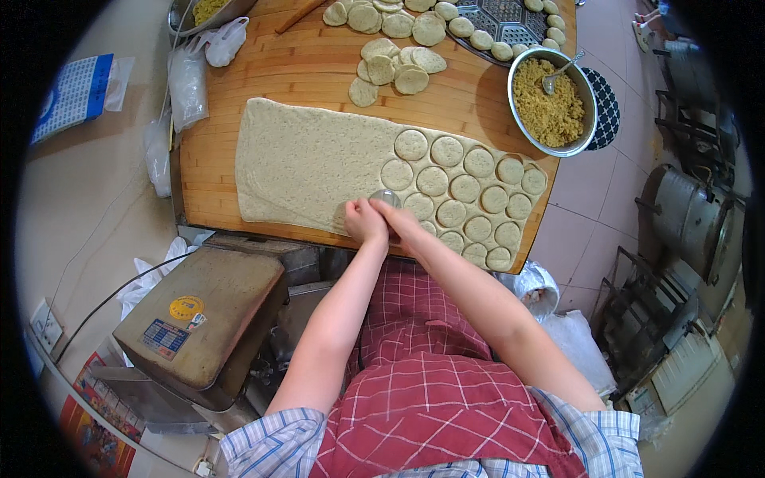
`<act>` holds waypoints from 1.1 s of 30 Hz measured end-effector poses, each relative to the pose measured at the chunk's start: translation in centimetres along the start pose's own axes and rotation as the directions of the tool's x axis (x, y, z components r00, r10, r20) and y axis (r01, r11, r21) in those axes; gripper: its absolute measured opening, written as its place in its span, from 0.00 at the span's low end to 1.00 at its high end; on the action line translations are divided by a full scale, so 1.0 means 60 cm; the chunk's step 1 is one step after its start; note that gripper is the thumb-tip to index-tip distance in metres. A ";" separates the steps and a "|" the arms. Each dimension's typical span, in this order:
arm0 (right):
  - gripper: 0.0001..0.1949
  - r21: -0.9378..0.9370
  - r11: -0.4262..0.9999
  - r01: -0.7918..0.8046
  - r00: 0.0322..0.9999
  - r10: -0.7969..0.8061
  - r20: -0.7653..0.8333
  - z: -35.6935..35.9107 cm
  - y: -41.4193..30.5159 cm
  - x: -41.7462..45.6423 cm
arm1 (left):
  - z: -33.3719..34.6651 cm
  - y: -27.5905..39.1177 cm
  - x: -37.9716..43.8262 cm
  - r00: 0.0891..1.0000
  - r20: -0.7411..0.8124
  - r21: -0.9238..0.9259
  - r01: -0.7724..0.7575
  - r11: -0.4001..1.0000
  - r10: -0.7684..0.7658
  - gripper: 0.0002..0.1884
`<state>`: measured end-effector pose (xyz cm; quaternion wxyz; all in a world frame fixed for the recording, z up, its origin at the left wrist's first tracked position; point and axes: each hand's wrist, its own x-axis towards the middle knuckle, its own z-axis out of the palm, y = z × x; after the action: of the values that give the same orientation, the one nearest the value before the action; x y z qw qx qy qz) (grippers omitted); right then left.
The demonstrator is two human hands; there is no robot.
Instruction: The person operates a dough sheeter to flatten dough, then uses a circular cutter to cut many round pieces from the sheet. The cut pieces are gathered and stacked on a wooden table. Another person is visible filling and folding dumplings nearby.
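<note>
A sheet of rolled dough [305, 161] lies along the front of the wooden tabletop [287, 66]. Its right part is marked with several rows of cut rounds [464, 188], still sitting in the sheet. My left hand [364, 221] and my right hand [399, 220] come together over a round, clear cutter [385, 197], which looks like a glass or cup, at the edge of the cut area. Both hands appear closed on it, and they hide most of it. The left part of the sheet is uncut.
Loose dough rounds [382, 69] are piled behind the sheet. At right, a metal bowl [591, 113] holds crumbly yellow filling [547, 110] and a spoon [559, 76]. A perforated steamer tray [499, 24] carries filled dough balls. A machine [209, 310] stands below left; plastic bags [188, 83] sit at left.
</note>
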<state>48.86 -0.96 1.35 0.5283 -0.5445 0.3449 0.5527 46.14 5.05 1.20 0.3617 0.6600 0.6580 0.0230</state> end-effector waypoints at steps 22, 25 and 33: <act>0.33 -0.376 0.920 -0.110 0.988 0.060 -0.141 -0.036 0.082 0.021 | -0.007 -0.057 -0.051 0.946 -0.095 0.134 0.321 0.938 -0.310 0.19; 0.34 -0.538 0.838 -0.087 0.989 0.009 -0.146 -0.030 0.049 -0.003 | -0.005 -0.053 -0.054 0.909 -0.112 0.019 0.407 0.913 -0.402 0.17; 0.38 -0.759 0.648 0.066 0.997 -0.079 0.019 -0.039 0.136 -0.113 | -0.120 -0.164 -0.130 0.986 0.166 -0.497 0.062 0.865 0.025 0.08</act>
<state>40.54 -6.26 5.92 0.2715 -0.7330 0.0643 0.6204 33.07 0.07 4.98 0.5744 0.5369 0.6032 0.1341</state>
